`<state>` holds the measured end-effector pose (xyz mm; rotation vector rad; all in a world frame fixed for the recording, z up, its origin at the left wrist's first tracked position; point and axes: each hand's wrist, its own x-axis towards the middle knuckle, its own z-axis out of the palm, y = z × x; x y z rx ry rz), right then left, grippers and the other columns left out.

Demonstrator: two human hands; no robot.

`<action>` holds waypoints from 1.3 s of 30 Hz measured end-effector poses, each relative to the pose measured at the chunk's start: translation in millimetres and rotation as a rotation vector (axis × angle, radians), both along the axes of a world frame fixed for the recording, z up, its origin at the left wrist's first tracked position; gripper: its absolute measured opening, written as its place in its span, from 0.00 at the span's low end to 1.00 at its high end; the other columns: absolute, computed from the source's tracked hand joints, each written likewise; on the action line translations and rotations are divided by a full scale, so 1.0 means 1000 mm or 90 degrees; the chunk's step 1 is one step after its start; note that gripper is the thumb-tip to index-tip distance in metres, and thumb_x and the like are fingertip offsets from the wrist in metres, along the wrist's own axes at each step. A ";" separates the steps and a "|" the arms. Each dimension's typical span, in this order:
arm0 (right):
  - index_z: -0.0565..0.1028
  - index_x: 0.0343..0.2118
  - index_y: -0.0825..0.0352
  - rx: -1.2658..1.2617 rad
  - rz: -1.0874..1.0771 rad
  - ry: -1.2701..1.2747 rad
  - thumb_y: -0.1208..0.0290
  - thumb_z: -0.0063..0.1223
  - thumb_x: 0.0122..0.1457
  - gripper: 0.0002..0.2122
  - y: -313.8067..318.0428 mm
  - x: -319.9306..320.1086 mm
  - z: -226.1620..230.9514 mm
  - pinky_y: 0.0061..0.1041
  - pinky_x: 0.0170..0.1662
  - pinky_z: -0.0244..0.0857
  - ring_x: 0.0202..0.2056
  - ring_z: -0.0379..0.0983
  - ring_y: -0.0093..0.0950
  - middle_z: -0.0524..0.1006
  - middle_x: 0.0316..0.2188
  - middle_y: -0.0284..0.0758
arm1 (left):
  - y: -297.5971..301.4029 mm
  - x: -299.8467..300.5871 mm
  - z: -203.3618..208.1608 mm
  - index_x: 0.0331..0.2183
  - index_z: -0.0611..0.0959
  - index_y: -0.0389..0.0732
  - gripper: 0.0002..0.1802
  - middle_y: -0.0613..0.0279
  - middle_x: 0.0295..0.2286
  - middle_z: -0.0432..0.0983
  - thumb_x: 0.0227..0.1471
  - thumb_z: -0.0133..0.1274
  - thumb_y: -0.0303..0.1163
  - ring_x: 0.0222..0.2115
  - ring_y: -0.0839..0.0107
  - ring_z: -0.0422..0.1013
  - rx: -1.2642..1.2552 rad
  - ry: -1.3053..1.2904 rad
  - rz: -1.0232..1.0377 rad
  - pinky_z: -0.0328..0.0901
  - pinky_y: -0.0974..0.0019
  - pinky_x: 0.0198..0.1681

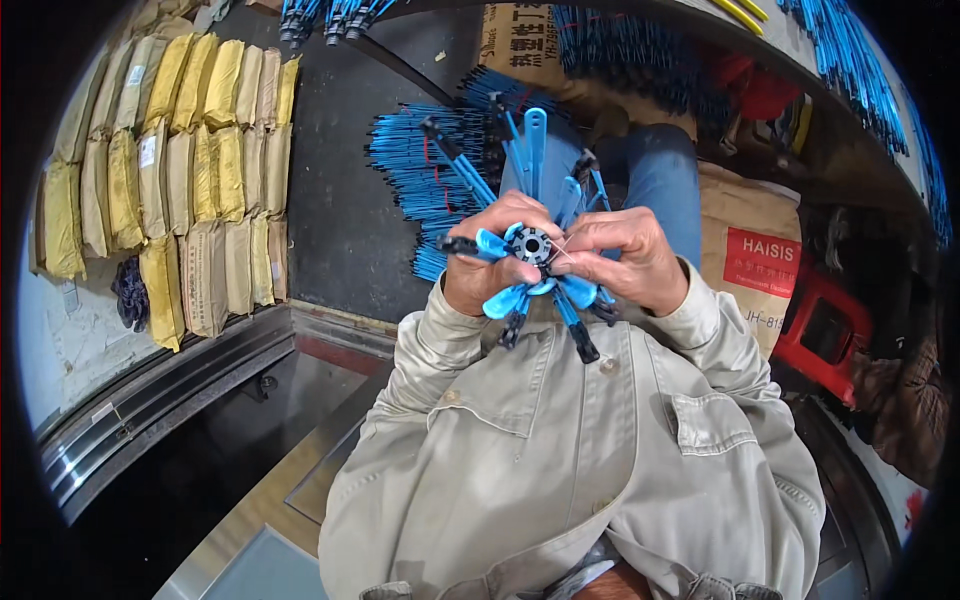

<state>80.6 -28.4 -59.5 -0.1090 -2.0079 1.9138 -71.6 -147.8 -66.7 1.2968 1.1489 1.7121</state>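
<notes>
L hand [476, 274] grips round hub [544, 244] w/ blue strips [536, 150], R hand [642, 256] pinching prob. thin wire [563, 246].

Dark grey floor [345, 150] stretches away in front of me, scuffed and dull, with a soft sheen where the light catches it. Over on the left I see a pale wall [75, 355], smudged and grubby low down, behind stacked rows of yellow and brown packages [195, 180]. A shiny metal track [130, 420] curves along beside a black, shadowy opening [190, 500]. Up to the right runs a pale tabletop [775, 45] with a dark edge, and in the dimmer space below sits a red plastic piece [825, 335].
</notes>
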 end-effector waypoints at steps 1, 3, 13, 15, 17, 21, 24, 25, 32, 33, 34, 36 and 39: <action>0.77 0.27 0.71 0.031 -0.051 0.034 0.75 0.60 0.47 0.06 -0.004 0.001 -0.002 0.21 0.29 0.65 0.24 0.73 0.28 0.76 0.22 0.39 | -0.001 0.002 0.000 0.32 0.79 0.34 0.22 0.58 0.27 0.75 0.40 0.62 0.42 0.32 0.65 0.69 -0.003 -0.003 -0.002 0.63 0.63 0.38; 0.76 0.26 0.71 0.036 -0.050 0.053 0.74 0.60 0.48 0.06 -0.005 -0.002 -0.003 0.21 0.29 0.64 0.24 0.72 0.29 0.76 0.21 0.38 | -0.001 0.002 0.004 0.31 0.79 0.35 0.21 0.58 0.28 0.75 0.42 0.62 0.43 0.31 0.65 0.69 0.020 0.079 0.027 0.62 0.63 0.38; 0.67 0.24 0.70 0.028 -0.061 0.073 0.71 0.53 0.54 0.10 -0.016 -0.007 -0.010 0.24 0.28 0.59 0.23 0.65 0.30 0.69 0.21 0.36 | -0.008 0.012 0.013 0.33 0.76 0.37 0.19 0.57 0.28 0.73 0.46 0.58 0.43 0.28 0.63 0.68 0.002 0.248 0.145 0.63 0.61 0.35; 0.67 0.23 0.70 0.023 -0.075 0.077 0.72 0.54 0.53 0.09 -0.019 -0.007 -0.010 0.23 0.27 0.59 0.22 0.66 0.29 0.68 0.20 0.35 | -0.008 0.015 0.010 0.34 0.75 0.37 0.19 0.58 0.27 0.73 0.47 0.57 0.42 0.28 0.63 0.69 0.022 0.255 0.159 0.63 0.62 0.33; 0.68 0.22 0.70 0.015 -0.109 0.088 0.73 0.56 0.51 0.09 -0.022 -0.007 -0.010 0.23 0.25 0.60 0.21 0.67 0.28 0.68 0.19 0.34 | -0.008 0.018 0.008 0.34 0.75 0.37 0.19 0.58 0.27 0.73 0.47 0.56 0.42 0.28 0.62 0.69 0.032 0.257 0.166 0.63 0.62 0.33; 0.69 0.21 0.70 -0.017 -0.123 0.081 0.74 0.58 0.50 0.09 -0.024 -0.006 -0.014 0.23 0.25 0.60 0.21 0.66 0.27 0.69 0.19 0.34 | -0.009 0.021 0.007 0.34 0.75 0.37 0.19 0.58 0.27 0.73 0.47 0.56 0.43 0.27 0.62 0.69 0.034 0.267 0.190 0.64 0.62 0.32; 0.69 0.19 0.70 -0.038 -0.112 0.084 0.74 0.59 0.49 0.10 -0.023 -0.005 -0.014 0.22 0.24 0.59 0.20 0.65 0.25 0.69 0.18 0.33 | -0.011 0.020 0.009 0.33 0.74 0.37 0.19 0.57 0.27 0.74 0.48 0.55 0.44 0.26 0.62 0.70 0.044 0.297 0.159 0.64 0.63 0.31; 0.69 0.19 0.70 -0.048 -0.106 0.086 0.74 0.60 0.48 0.10 -0.022 -0.005 -0.014 0.21 0.24 0.59 0.20 0.65 0.23 0.69 0.17 0.32 | -0.011 0.020 0.009 0.33 0.74 0.37 0.19 0.57 0.27 0.74 0.48 0.55 0.44 0.26 0.62 0.70 0.044 0.297 0.160 0.64 0.63 0.31; 0.68 0.15 0.69 -0.102 -0.043 -0.014 0.75 0.61 0.47 0.12 -0.002 -0.007 -0.012 0.18 0.22 0.55 0.19 0.61 0.16 0.68 0.15 0.30 | -0.003 0.018 0.005 0.33 0.74 0.35 0.20 0.54 0.28 0.74 0.47 0.56 0.43 0.29 0.61 0.72 0.053 0.261 0.141 0.66 0.63 0.33; 0.68 0.15 0.69 -0.108 -0.038 -0.022 0.75 0.61 0.47 0.12 0.000 -0.007 -0.011 0.18 0.22 0.54 0.19 0.61 0.15 0.67 0.14 0.30 | -0.001 0.020 0.005 0.33 0.74 0.35 0.20 0.54 0.28 0.74 0.47 0.56 0.43 0.29 0.61 0.72 0.056 0.263 0.141 0.66 0.63 0.33; 0.68 0.15 0.69 -0.105 -0.039 -0.020 0.75 0.61 0.47 0.12 0.001 -0.007 -0.011 0.18 0.22 0.54 0.19 0.61 0.15 0.67 0.14 0.30 | 0.000 0.024 0.006 0.33 0.74 0.35 0.20 0.54 0.28 0.74 0.47 0.57 0.42 0.29 0.61 0.72 0.053 0.234 0.157 0.66 0.63 0.34; 0.68 0.15 0.69 -0.097 -0.055 -0.009 0.74 0.61 0.48 0.13 0.004 -0.008 -0.015 0.17 0.22 0.54 0.20 0.60 0.14 0.67 0.14 0.28 | 0.004 0.031 0.008 0.33 0.74 0.35 0.19 0.53 0.28 0.74 0.45 0.59 0.39 0.29 0.60 0.72 0.050 0.174 0.188 0.66 0.64 0.34; 0.68 0.15 0.69 -0.147 -0.024 -0.039 0.74 0.61 0.49 0.13 0.014 -0.007 -0.019 0.17 0.22 0.53 0.20 0.60 0.13 0.67 0.15 0.26 | 0.008 0.040 0.005 0.33 0.74 0.35 0.16 0.52 0.29 0.75 0.44 0.60 0.33 0.30 0.60 0.72 0.024 0.162 0.222 0.66 0.64 0.33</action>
